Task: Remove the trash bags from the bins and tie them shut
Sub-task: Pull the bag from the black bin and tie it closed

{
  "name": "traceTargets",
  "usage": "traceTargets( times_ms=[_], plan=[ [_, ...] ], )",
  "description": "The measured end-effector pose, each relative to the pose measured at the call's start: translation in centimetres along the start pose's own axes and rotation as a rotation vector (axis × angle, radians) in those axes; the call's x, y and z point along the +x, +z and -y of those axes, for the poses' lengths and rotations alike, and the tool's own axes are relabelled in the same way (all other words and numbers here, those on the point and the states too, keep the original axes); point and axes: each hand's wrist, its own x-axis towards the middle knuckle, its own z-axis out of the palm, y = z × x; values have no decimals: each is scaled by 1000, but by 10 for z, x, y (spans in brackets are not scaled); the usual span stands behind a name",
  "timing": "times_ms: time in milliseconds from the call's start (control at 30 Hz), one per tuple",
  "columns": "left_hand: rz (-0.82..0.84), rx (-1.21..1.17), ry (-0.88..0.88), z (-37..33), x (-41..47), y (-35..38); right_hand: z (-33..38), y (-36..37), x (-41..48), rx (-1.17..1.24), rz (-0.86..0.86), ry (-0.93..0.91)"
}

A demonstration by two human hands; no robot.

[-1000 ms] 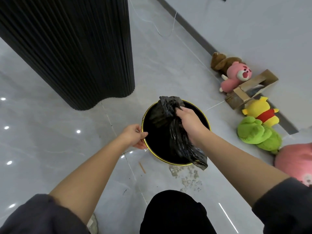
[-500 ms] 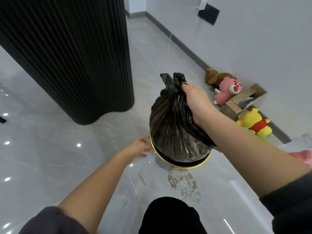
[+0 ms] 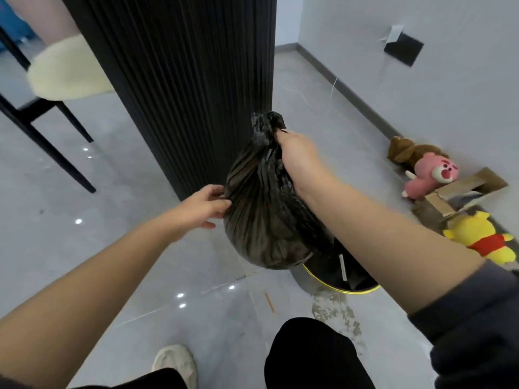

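the right hand point(image 3: 297, 153) is clenched round the gathered neck of the black trash bag point(image 3: 264, 220), which hangs in the air just above and left of the bin point(image 3: 317, 280). the bin has a gold rim and stands on the floor under the right forearm. the left hand point(image 3: 205, 206) has relaxed fingers, their tips resting on the bag's left side. the floor point(image 3: 84, 248) is glossy grey tile with small light reflections, a gritty stain point(image 3: 334, 307) and a thin orange stick point(image 3: 269, 303) near the bin. a black fluted column point(image 3: 182, 80) rises behind the bag, and a chair point(image 3: 64, 71) with a cream seat stands far left. 3 plush toys point(image 3: 432, 175) and a cardboard box point(image 3: 463, 192) lie along the pale right wall point(image 3: 449, 94).
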Motion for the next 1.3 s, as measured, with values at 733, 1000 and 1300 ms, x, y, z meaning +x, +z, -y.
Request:
traceTargets(
  times_ms=[733,1000,1300],
  plan=[
    [-12,146,-86,139,7,4,-223,61,20,445,-284,510],
    [123,428,-199,155,5,22,-228,62,5,466,-321,546],
    [-201,64,-229,161,24,17,-227,38,1,-199,-114,441]
  ],
)
